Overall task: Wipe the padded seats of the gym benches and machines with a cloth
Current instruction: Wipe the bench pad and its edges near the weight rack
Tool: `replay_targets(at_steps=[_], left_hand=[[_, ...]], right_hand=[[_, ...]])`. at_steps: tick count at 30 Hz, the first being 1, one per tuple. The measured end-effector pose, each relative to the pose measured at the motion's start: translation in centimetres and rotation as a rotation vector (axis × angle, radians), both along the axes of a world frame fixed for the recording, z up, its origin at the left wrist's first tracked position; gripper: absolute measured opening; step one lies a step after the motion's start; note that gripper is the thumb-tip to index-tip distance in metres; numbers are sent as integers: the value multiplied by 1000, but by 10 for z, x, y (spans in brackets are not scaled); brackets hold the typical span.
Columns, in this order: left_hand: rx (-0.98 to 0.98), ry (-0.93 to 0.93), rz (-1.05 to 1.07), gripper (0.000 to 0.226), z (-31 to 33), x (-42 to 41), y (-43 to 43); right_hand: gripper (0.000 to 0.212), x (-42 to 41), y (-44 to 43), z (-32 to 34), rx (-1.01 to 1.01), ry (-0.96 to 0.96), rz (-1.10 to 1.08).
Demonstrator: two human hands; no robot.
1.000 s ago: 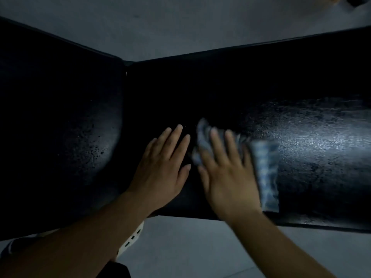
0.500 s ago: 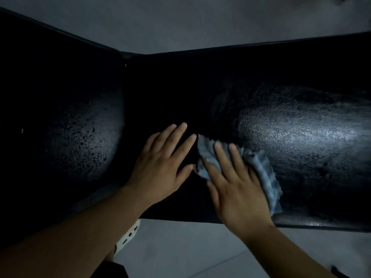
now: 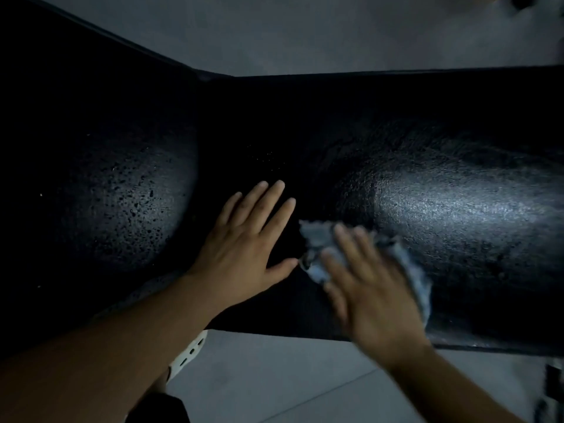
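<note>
A black padded gym bench fills the view: a long pad (image 3: 457,184) on the right and a second pad (image 3: 100,193) on the left, meeting at a seam. My left hand (image 3: 244,248) rests flat on the long pad near the seam, fingers straight and spread. My right hand (image 3: 369,288), blurred, presses a blue-grey cloth (image 3: 412,270) flat against the long pad near its front edge, fingers straight on top. The cloth sticks out past the fingers on both sides. The right part of the long pad shines; the left pad is speckled with dark spots.
Grey tiled floor (image 3: 290,377) lies below the bench's front edge and beyond its far edge. A white perforated shoe (image 3: 189,352) shows under my left forearm. A dark object (image 3: 552,389) sits at the lower right corner.
My right hand has slid the cloth back toward the bench's front edge. My left hand has stayed flat beside the seam.
</note>
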State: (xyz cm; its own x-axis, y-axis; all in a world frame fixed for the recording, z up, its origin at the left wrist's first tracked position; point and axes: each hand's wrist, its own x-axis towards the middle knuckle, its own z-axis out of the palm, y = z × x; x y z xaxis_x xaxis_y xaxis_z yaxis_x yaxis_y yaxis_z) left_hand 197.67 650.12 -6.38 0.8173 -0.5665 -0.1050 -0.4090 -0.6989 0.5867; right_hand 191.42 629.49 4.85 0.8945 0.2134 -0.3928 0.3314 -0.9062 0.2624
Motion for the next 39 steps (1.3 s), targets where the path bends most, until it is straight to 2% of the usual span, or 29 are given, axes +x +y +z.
replay_targets(at_steps=[4,6,11,13,17,20,23,26,27,29,32,35,39], left_hand=[[-12,4,-11,86,0,1,3],[-17,-1,-16,83,-2,0,6],[-32,29,20,77,-3,3,18],[-33,50,43,76,-2,4,21],[-35,60,18,79,-4,1,27],[-57,72,2,80,-4,-1,32],[-55,76,-4,82,-3,-4,37],[-45,90,-2,82,-1,-13,38],[-44,89,1,81,-1,-15,38],[-52,81,6,79,-2,-18,36],[-70,69,25,75,-4,-11,33],[-58,83,49,78,-2,4,29],[-56,133,76,91,4,27,22]], right_hand=[[54,66,1,-2,-78,-206,-258],[54,68,24,-17,-60,-226,-278],[48,-11,33,-20,6,33,28],[47,-4,21,-13,22,11,31],[53,39,42,-29,-12,-137,-196],[52,-20,66,-49,49,10,-91],[41,-59,49,-33,109,145,27],[48,-9,30,-25,31,-38,-103],[51,20,32,-27,-7,-135,-178],[53,59,51,-37,-13,-212,-288],[54,33,72,-56,23,-88,-127],[48,8,48,-36,68,23,-1],[54,104,19,-22,-35,-214,-223]])
